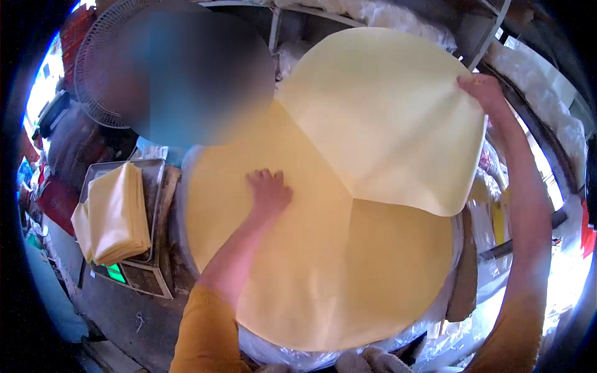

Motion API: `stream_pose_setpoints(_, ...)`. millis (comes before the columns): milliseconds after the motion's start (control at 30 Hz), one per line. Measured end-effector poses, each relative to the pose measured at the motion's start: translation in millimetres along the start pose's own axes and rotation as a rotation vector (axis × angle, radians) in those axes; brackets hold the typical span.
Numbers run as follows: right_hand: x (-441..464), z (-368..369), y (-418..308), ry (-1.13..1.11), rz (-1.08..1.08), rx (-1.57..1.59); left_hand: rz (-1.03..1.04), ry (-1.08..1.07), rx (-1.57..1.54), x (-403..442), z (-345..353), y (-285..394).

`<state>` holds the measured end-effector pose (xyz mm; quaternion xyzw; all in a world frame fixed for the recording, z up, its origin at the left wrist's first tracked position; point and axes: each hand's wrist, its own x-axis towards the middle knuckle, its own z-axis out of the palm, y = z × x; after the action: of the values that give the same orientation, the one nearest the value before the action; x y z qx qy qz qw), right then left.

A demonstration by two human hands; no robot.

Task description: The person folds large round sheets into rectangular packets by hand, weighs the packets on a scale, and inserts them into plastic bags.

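A large round stack of thin, smooth yellow sheets (280,267) lies in front of me. My left hand (270,189) rests on its left half, fingers slightly bent and apart, pressing on the surface with nothing held. Up at the right, my right hand (482,92) pinches the edge of a pale yellow sheet (379,105). That sheet is lifted off the right and far part of the stack, with creases running from the pinched spot. Its lower edge hangs above the layer beneath. What the sheets are made of, I cannot tell.
To the left, a folded bundle of yellow sheets (118,214) sits on a scale (155,273) with a lit green display. A fan guard (93,68) stands behind, beside a blurred area. Clear plastic (280,354) shows under the stack, and plastic-wrapped material (528,87) lines the right.
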<state>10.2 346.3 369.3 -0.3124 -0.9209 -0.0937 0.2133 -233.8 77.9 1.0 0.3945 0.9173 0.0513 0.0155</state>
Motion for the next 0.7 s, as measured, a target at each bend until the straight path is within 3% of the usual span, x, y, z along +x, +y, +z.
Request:
stream_pose_setpoints(33, -1.0, 3.1, -5.4, -0.041, 0.04, 0.057, -0.027, -0.064, 0.005, 13.8, 1.1, 10.0)
stream_pose_setpoints(67, 1.4, 3.6, -8.5, -0.075, 0.076, 0.112, 0.058, 0.083, -0.112, 30.8, 17.1, 19.2)
stream_pose_setpoints(100, 10.9, 14.6, -3.6, -0.063, -0.069, -0.227, 0.14, 0.237, -0.231, 53.5, 41.5, 29.7)
stream_pose_setpoints(133, 16.6, 16.9, 3.8, -0.057, -0.107, -0.212, 0.223, 0.391, -0.353, 67.0, 54.5, 41.7)
stream_pose_setpoints(167, 20.5, 14.6, 17.9, -0.053, -0.144, -0.201, 0.137, 0.247, -0.361, 56.1, 33.2, 55.4)
stream_pose_setpoints(267, 52.5, -24.8, 102.3, 0.035, -0.213, -0.291, 0.151, 0.181, -0.237, 39.5, 20.8, 60.8)
stream_pose_setpoints(300, 28.7, -84.3, 67.4, -0.123, -0.332, 0.031, 0.148, 0.155, -0.229, 31.1, 15.8, 58.2)
stream_pose_setpoints(400, 51.3, -203.7, 96.6, 0.236, 0.233, -0.146, 0.148, 0.131, -0.222, 29.8, 2.2, 63.6)
stream_pose_setpoints(467, 21.6, -250.3, 43.0, 0.43, 0.13, -0.398, 0.143, 0.139, -0.219, 31.5, 8.6, 61.5)
stream_pose_setpoints(567, -5.1, -308.3, 28.4, 0.485, 0.078, -0.793, 0.147, 0.327, -0.269, 41.7, 29.8, 62.1)
stream_pose_setpoints(667, -39.7, -376.2, 38.9, 0.469, 0.241, -1.202, 0.126, 0.207, -0.22, 43.6, 19.8, 62.5)
stream_pose_setpoints(700, -58.2, -402.1, 49.5, 0.433, 0.368, -1.347, 0.086, 0.077, -0.276, 46.0, 7.8, 65.1)
